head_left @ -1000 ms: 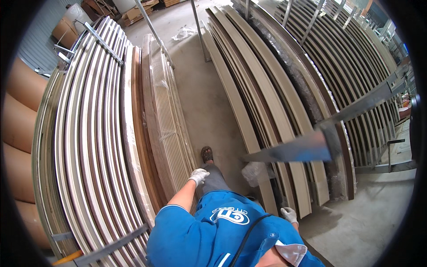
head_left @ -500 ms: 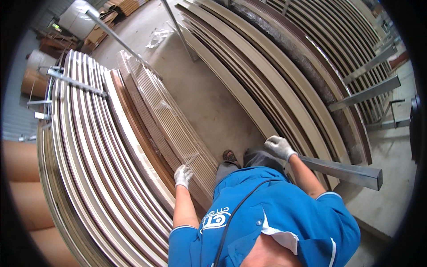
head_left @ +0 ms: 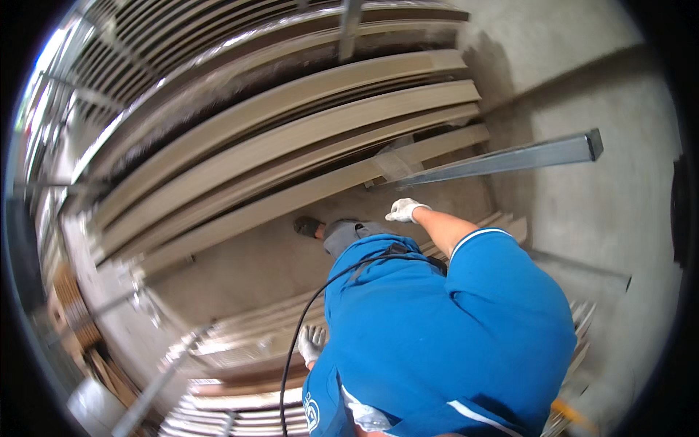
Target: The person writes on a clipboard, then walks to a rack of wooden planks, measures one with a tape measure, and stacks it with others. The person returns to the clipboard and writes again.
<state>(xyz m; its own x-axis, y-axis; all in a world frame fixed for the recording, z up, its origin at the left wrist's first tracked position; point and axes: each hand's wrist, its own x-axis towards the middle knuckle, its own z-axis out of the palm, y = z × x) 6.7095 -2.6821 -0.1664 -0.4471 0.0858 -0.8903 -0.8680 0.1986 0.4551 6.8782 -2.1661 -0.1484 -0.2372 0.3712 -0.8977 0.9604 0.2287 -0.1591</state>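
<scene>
Both my hands wear white work gloves. My right hand (head_left: 403,210) is held out before my body, near the strip stacks and just short of a grey metal bar (head_left: 510,162). Its fingers are curled together, and nothing shows in them. At my left side, my left hand (head_left: 312,343) hangs beside the lower stack of plastic-wrapped strips (head_left: 255,331). Its fingers are loosely bent and a little apart, holding nothing that I can see. A black cable (head_left: 309,306) runs down over my blue shirt between the hands.
Long beige strips (head_left: 291,156) lie in stacks across the far side, with a clear wrap or tape (head_left: 395,164) round one end. A metal upright (head_left: 349,29) stands among them. Concrete floor (head_left: 218,280) runs between the stacks. Cardboard (head_left: 76,309) and a white roll (head_left: 98,408) stand lower left.
My view and body have turned to the right, so the stacks now lie crosswise. My right hand has come away from the strips and the metal bar. The left hand has dropped to my side.
</scene>
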